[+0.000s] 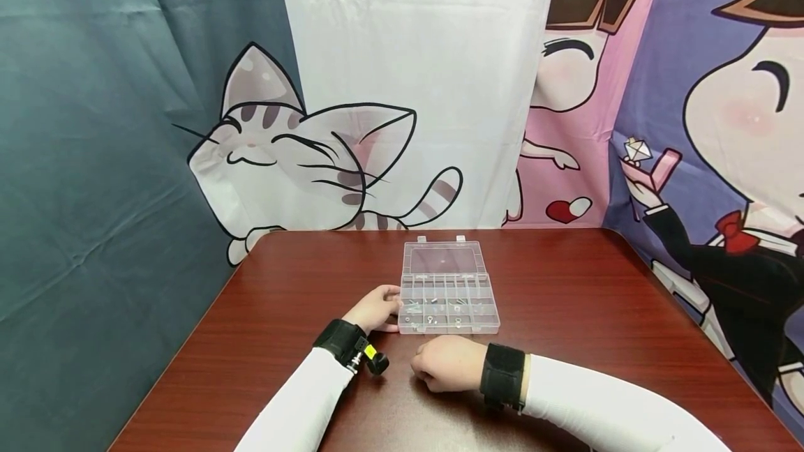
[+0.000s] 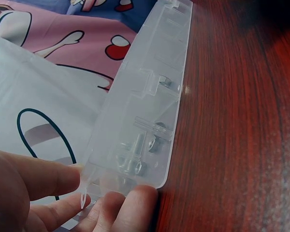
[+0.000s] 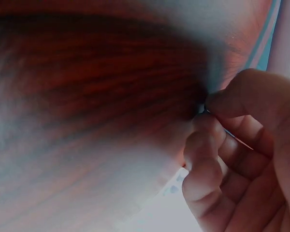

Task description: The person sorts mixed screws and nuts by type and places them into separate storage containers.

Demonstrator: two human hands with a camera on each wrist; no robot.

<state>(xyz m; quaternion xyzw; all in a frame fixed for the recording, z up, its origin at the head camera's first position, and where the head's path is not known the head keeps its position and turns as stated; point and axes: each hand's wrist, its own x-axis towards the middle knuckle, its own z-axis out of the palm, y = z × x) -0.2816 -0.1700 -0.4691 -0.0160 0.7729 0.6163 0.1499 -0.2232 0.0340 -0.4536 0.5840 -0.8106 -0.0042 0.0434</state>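
Observation:
A clear plastic compartment box (image 1: 448, 327) lies on the table with its lid (image 1: 442, 257) swung open toward the back. Small bolts and nuts lie in several of its compartments; in the left wrist view a bolt (image 2: 135, 153) shows through the wall. My left hand (image 1: 377, 310) grips the box's left side, thumb near the upper edge and fingers (image 2: 136, 205) against the end wall. In front of the box, my right hand (image 1: 449, 364) is low over the table with curled fingers. Its thumb and forefinger pinch a tiny shiny piece (image 3: 201, 108), mostly hidden.
The brown wooden table (image 1: 565, 298) extends to both sides of the box. Behind it hangs a printed cloth (image 1: 414, 40) with a cartoon cat and figures. Both wrists wear black straps, and a small camera (image 1: 377, 363) sticks out from the left one.

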